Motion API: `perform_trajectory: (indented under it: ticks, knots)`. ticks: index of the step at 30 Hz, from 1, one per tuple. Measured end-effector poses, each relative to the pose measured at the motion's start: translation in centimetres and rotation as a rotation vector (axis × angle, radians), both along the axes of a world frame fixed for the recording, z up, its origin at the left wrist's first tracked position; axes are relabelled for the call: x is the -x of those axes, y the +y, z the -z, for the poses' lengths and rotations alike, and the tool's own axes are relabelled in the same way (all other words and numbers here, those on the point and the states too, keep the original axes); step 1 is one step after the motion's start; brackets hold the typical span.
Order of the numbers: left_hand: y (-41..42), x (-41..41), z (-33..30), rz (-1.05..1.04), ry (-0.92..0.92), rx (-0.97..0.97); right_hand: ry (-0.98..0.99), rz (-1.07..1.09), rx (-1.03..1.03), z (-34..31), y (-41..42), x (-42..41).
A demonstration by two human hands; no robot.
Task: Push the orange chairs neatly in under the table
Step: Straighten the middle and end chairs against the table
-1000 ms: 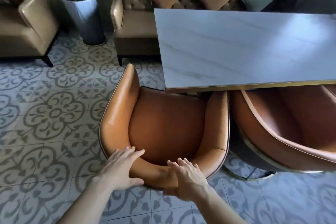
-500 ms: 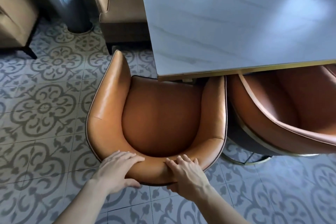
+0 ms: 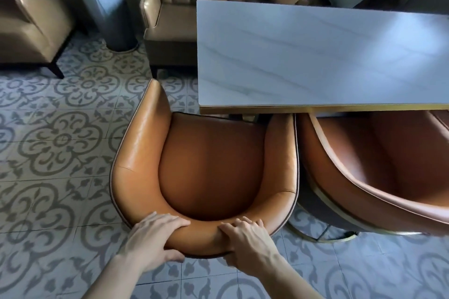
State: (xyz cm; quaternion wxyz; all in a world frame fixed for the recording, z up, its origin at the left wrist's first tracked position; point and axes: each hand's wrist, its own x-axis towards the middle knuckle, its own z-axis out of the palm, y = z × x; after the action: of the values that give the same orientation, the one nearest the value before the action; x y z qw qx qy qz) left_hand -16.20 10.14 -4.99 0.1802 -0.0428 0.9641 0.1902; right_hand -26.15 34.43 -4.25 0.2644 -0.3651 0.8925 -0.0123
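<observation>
Both my hands are on the back of the left chair, gripping the curved top edge of its backrest. My left hand lies over the rim with the fingers curled onto the inner side and the thumb tucked under the outer edge, so the padding is clamped between them. My right hand sits just beside it on the same rim, fingers hooked over the top and pressing into the leather, which dents a little under them; its thumb is hidden, so I cannot tell how it wraps underneath. The two hands are near each other but apart, with a short stretch of bare rim between them. The chair faces the table: the front of its seat and the tip of its right arm lie under the table's near edge, while its left arm stands clear of the table's left corner, out over the patterned floor. Most of the seat is in the open on my side. The right chair stands just beside it, their sides almost touching, and it sits at a slant, its front under the table too. Beyond the table are a tufted sofa with cushions, a pale planter and a tan armchair at the far left.
</observation>
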Motion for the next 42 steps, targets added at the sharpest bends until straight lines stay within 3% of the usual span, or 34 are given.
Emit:
perform_trajectory:
  ticks: [19, 42]
  knots:
    - [13.9, -1.1, -0.1, -0.113, 0.035, -0.011, 0.01, -0.109, 0.009, -0.8, 12.1, 2.9]
    - [13.0, -0.6, -0.1, -0.128, -0.003, -0.092, 0.054, -0.105, -0.034, 0.0, 11.8, 2.1]
